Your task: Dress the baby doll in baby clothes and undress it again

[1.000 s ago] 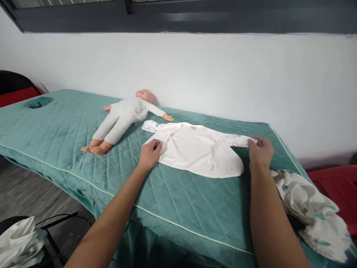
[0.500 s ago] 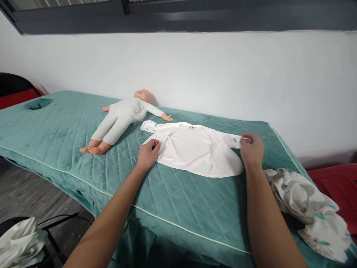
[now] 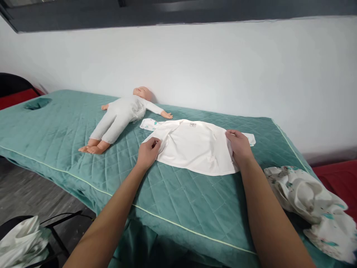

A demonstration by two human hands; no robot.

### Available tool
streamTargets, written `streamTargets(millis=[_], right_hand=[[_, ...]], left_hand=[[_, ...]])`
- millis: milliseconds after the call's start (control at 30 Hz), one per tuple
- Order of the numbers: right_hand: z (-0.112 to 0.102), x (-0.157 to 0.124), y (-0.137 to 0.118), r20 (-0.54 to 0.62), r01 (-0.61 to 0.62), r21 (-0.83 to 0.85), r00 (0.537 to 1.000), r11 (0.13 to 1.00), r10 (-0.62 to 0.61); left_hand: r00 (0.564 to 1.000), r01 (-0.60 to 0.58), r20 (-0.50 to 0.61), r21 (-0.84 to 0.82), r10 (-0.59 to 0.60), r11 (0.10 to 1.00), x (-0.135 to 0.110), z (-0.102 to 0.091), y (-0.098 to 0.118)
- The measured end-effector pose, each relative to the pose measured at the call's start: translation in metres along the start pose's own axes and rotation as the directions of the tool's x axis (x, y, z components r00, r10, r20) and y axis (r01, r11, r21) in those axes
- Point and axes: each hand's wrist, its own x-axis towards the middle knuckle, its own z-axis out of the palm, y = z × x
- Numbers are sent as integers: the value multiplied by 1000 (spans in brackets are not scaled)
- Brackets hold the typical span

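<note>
A white baby shirt (image 3: 192, 147) lies spread open on the green quilted bed cover (image 3: 178, 197), its plain inside facing up and a small label at the neck. Its printed sleeves reach out on both sides. My left hand (image 3: 149, 150) is closed on the shirt's left edge, thumb and fingers pinched together. At the opposite edge, below the right sleeve, my right hand (image 3: 239, 146) pinches the cloth. Just beyond the left sleeve a baby doll (image 3: 122, 111) in a white body suit lies on its back, one arm stretched toward the shirt.
A crumpled printed cloth (image 3: 309, 208) lies at the bed's right end, close to my right forearm. Past it is a red chair (image 3: 337, 186). More white cloth (image 3: 23, 242) rests on a black chair at lower left. A white wall (image 3: 223, 70) runs behind the bed.
My right hand has moved left from the right sleeve to the shirt's right edge and now pinches it. My left hand stays on the left edge. The view has shifted slightly.
</note>
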Motion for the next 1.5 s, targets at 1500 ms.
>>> streamTargets(millis=[1500], right_hand=[[91, -67, -48, 396, 339, -685, 916, 645, -62]], left_hand=[[973, -232, 103, 375, 209, 898, 58, 87, 64]])
